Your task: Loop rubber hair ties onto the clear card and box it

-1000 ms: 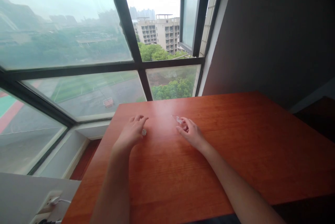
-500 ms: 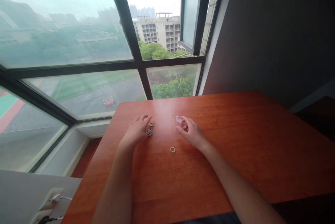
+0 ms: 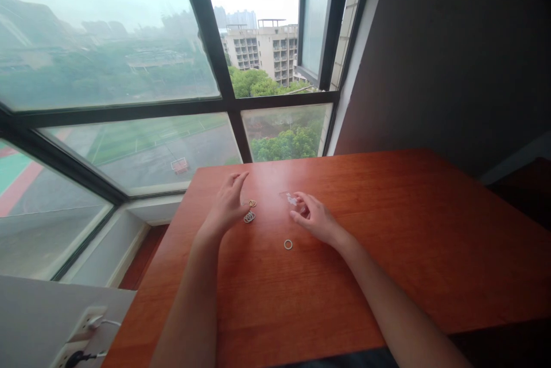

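My left hand (image 3: 228, 202) is raised over the left of the table, thumb and fingers spread apart, with nothing visible in it. By its thumb lie a few tan rings (image 3: 252, 203) and, just nearer to me, a small cluster of silvery rings (image 3: 249, 217). My right hand (image 3: 316, 217) curls low over the table around a clear, whitish plastic piece (image 3: 291, 198), which pokes out past the fingertips; its exact kind is unclear, and part of it is hidden by the fingers. A single pale ring (image 3: 288, 244) lies between my forearms, apart from both hands.
The reddish-brown wooden table (image 3: 413, 241) reaches close to the large window, whose dark frame (image 3: 235, 105) borders its far side. A grey wall (image 3: 439, 69) stands at the right. Low at left, a wall socket (image 3: 92, 322) has plugs and cables in it.
My left hand has opened wider and tilted up, its thumb now apart from its fingers, showing more of the rings. The plastic piece has shifted slightly at my right fingertips.
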`<state>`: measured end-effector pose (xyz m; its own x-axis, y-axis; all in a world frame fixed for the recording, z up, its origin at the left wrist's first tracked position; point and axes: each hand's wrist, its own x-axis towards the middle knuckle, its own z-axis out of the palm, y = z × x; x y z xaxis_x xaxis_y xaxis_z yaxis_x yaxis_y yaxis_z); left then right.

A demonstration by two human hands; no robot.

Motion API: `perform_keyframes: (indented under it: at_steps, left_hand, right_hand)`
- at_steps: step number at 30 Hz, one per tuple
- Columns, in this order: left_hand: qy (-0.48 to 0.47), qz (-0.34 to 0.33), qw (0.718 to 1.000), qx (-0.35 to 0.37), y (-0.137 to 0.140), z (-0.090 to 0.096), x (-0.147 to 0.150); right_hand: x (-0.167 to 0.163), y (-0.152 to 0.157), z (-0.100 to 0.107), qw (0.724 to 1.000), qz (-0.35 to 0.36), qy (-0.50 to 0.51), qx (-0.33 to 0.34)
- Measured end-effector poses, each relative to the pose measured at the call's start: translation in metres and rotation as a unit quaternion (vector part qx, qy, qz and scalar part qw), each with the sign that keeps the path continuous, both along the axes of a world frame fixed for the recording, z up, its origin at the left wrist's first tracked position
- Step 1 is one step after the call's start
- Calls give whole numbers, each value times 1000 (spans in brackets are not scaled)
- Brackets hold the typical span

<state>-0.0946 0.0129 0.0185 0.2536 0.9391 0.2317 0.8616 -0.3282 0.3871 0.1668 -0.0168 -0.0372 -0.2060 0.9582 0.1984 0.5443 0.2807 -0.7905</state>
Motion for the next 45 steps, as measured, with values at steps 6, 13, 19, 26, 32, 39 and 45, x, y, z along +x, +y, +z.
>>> perform_keyframes:
  at_steps: [6,13,19,26,32,39,45]
  left_hand:
    - [-89,-19,996,-23,3,-8,7]
    - [-97,-12,992,-84,7,-16,-7]
    - [-58,-37,986,-152,4,-10,-19]
    - [-71,-13,997,-6,14,-27,-2]
    - [-50,3,998,30,22,-54,18]
    - [39,41,998,-22,18,-43,5]
    - [55,16,995,-77,14,-29,-6]
  right_hand:
    - [2,3,-5,1000,-18,4,8]
    - [0,1,-1,1000,-9,-16,12]
    - [0,1,-2,1000,-10,-14,11]
    - [-1,3,-4,999,-28,33,-18]
    - [1,9,-8,969,-68,197,-133]
    - [-3,13,-17,937,-128,257,-200]
    - [-3,9,-16,969,-127,160,-136]
